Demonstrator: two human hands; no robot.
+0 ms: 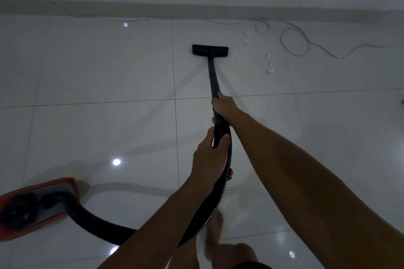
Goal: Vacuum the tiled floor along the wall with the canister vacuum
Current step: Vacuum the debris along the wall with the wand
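- Red and low, the canister vacuum [32, 205] sits on the floor at the person's near left, its black ribbed hose [98, 223] curving out of its top and running up under the forearms to the hands.
- Bare feet [215, 231] show dimly on the glossy tiled floor [98, 72] just below the arms.
- Nearer of the two, the left hand [209, 155] has its grip wrapped round the top of the ribbed hose, thumb on one side and fingers curled round the other.
- Just beyond it, the right hand [224, 103] grips the lower end of the rigid black wand [212, 72], fingers closed round it where wand meets hose.
- By the look of it the wand is stiff and light and steers well from exactly that junction; the hose is soft and springy, so the rear hand mostly takes up slack. The canister looks the heavy part and would probably drag along by the hose.
- Further out, the flat floor nozzle [210, 50] lies on the tile, near the wall's baseboard [196, 10] but apart from it.
- To the nozzle's right, white scraps of debris [269, 63] lie scattered, not yet picked up.
- Past them, a thin pale cable [294, 42] loops loosely on the floor and runs along the baseboard; it looks light enough to be sucked in, so the nozzle should keep clear.
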